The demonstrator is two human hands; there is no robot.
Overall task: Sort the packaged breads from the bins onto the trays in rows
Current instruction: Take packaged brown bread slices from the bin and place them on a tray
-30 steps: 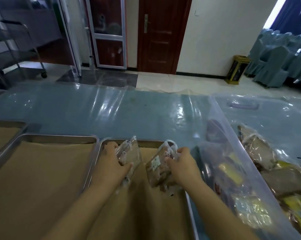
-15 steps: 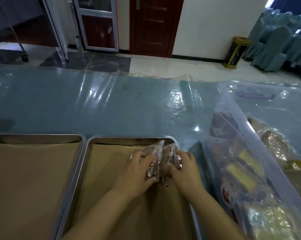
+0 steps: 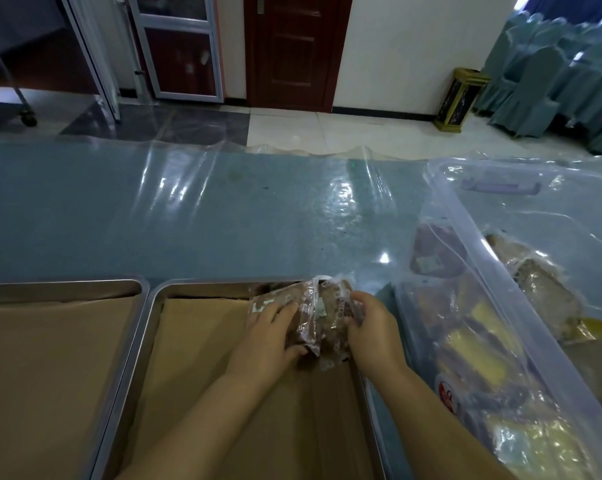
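Two packaged breads, the left packet (image 3: 285, 313) and the right packet (image 3: 334, 313), stand side by side at the far right corner of the paper-lined tray (image 3: 154, 299), apparently to begin a row; the left hand (image 3: 268, 337) and right hand (image 3: 372, 330) each curl their fingers around one. The neighbouring tray (image 3: 133, 289) holds only paper. The clear bin (image 3: 466, 230) holds more wrapped breads.

table (image 3: 195, 216): blue, under clear plastic sheet | on it: two metal trays (image 3: 147, 296), clear bin (image 3: 466, 216)
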